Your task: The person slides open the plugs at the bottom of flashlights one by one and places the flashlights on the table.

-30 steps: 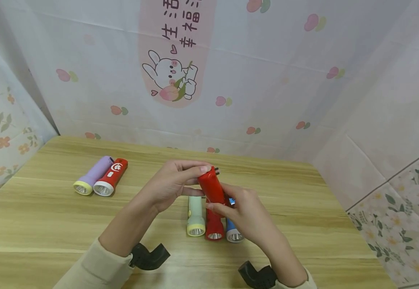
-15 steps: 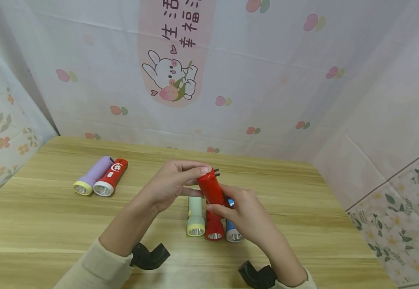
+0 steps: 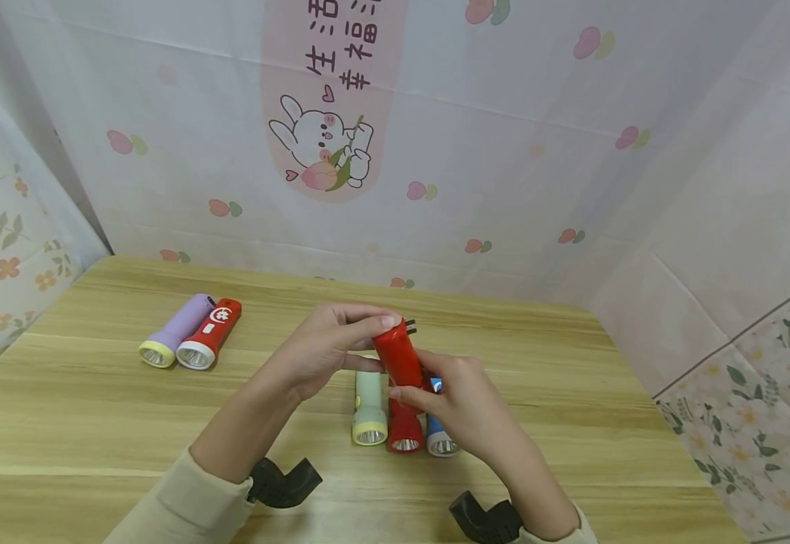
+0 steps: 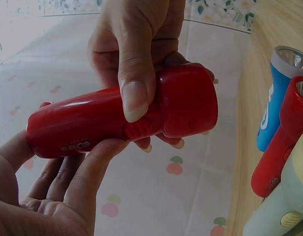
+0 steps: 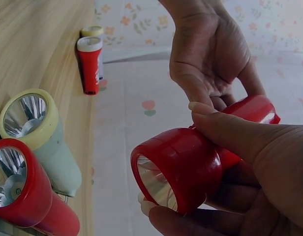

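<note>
Both hands hold a red flashlight (image 3: pixel 398 357) above the table, tilted with its tail end up. Two metal plug prongs (image 3: pixel 411 326) stick out of that tail end in the head view. My left hand (image 3: pixel 326 349) pinches the tail, thumb on its end and fingers beneath. My right hand (image 3: pixel 461 397) grips the body near the lamp head, its thumb (image 4: pixel 136 98) lying by the ridged switch (image 4: pixel 137 130). Below, a pale green flashlight (image 3: pixel 368 404), a second red flashlight (image 3: pixel 404 429) and a blue flashlight (image 3: pixel 441 434) lie side by side, partly covered by the hands.
At the left of the wooden table (image 3: pixel 82 423) lie a purple flashlight (image 3: pixel 180 321) and a red flashlight with a white rim (image 3: pixel 214 325), close together. A patterned curtain (image 3: pixel 503 151) hangs behind the table. Black curved mounts (image 3: pixel 282 483) sit at both wrists.
The tail of the held flashlight has tipped very slightly, and its prongs show a little longer. Both hands keep the same hold in nearly the same place.
</note>
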A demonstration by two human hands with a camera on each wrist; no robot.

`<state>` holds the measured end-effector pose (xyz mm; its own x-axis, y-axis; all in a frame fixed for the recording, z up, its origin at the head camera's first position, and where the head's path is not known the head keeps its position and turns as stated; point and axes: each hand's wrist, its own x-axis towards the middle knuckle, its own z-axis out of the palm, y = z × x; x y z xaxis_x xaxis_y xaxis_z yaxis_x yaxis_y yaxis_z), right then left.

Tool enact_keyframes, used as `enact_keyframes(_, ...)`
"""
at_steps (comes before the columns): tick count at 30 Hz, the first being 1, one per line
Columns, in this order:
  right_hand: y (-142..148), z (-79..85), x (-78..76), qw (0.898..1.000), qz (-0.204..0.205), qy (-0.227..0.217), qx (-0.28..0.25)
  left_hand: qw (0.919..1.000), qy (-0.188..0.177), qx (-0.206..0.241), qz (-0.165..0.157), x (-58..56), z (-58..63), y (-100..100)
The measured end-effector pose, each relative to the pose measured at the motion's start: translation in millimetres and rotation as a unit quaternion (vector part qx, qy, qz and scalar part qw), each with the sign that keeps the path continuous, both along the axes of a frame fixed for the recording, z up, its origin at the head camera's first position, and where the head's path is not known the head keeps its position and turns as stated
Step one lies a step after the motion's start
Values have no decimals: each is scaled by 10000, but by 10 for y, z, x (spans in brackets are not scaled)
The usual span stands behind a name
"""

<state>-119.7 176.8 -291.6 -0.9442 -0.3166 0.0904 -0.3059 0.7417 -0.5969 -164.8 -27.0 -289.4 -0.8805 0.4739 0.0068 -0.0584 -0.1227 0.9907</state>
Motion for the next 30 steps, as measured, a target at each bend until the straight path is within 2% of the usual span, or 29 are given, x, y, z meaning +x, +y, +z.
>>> enact_keyframes(16, 12, -3, -6, 10000, 58, 39, -23, 10000, -8, -77, 46, 7, 4, 34)
enact_keyframes(22, 24, 1, -7, 9999, 43, 165, 10, 9998, 116, -112, -117, 13, 12, 32)
enact_keyframes(30, 25, 13, -2, 9997, -97, 229, 74, 9996, 42, -24, -265, 0, -3, 31)
